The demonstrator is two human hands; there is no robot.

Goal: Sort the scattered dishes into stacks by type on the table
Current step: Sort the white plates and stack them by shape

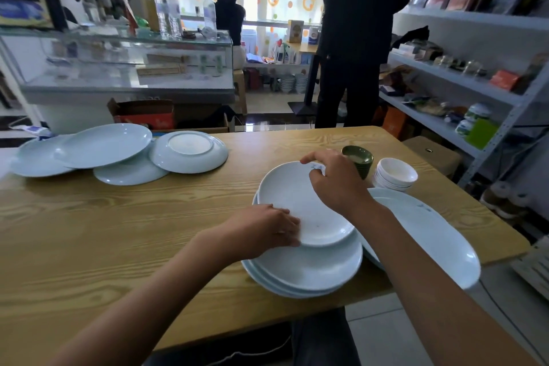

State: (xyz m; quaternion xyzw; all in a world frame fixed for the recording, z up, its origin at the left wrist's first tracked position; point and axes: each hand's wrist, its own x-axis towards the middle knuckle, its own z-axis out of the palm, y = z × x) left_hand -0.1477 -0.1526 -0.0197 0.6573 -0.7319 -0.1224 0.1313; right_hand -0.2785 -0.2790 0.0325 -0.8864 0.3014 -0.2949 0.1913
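Observation:
A small pale-blue plate (297,199) rests on top of a stack of larger pale-blue plates (315,273) near the table's front right. My left hand (264,232) grips its near-left rim, and my right hand (332,178) holds its far rim with fingers curled over the edge. A long oval platter (430,235) lies to the right, partly over the table edge. Behind are a stack of green cups (359,157) and a stack of small white bowls (395,177). Several plates (104,147) lie scattered at the far left, one of them upside down (190,151).
The wooden table (118,232) has bare room in the middle and at the front left. A person in dark clothes (356,38) stands beyond the far edge. Metal shelves (475,83) line the right side, and a glass counter (127,68) is behind on the left.

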